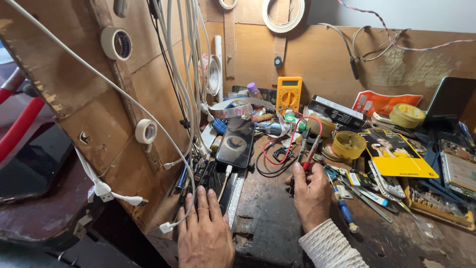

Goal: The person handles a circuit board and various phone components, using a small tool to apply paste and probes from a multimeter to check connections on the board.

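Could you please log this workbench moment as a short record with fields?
Setting: cluttered wooden workbench, board wall hung with white cables and tape rolls
Left hand: flat, fingers resting on a dark phone lying on the bench
Right hand: closed around the multimeter probes
Propped phone: black, screen dark, white cable plugged in
Multimeter: yellow, standing at the back
Nearby: blue-handled screwdriver, yellow box

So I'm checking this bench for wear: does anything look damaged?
Yes. The wooden side panel at left has a ragged, chipped edge with holes, and the benchtop near the right hand is scuffed and flaking.
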